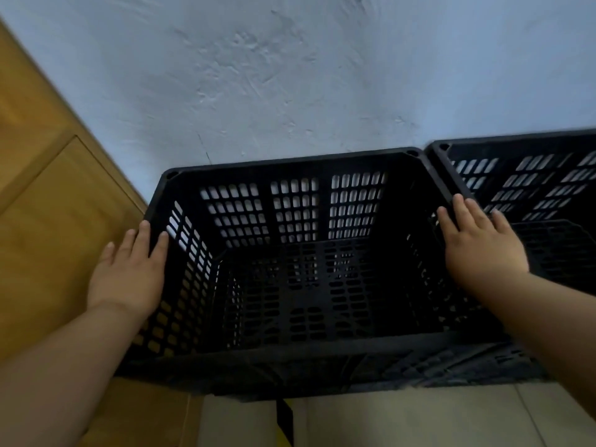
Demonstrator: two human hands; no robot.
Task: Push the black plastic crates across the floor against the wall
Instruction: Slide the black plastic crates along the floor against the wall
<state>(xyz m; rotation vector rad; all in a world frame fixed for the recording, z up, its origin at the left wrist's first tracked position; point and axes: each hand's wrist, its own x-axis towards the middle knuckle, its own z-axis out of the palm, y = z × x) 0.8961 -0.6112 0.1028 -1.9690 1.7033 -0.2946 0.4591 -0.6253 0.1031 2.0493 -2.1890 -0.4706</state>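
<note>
A black slotted plastic crate point(290, 162) stands empty in the middle of the head view, its far side close against the pale blue wall point(290, 75). My left hand point(129, 272) lies flat on the crate's left rim, fingers spread over the edge. My right hand point(480, 240) rests flat on the right rim, fingers straddling it. A second black crate point(532, 175) stands to the right, touching the first one and also by the wall.
A wooden cabinet point(48, 204) stands along the left side, close to the crate. Light floor tiles point(403, 421) show at the bottom, with a black and yellow strip point(285, 424) on them.
</note>
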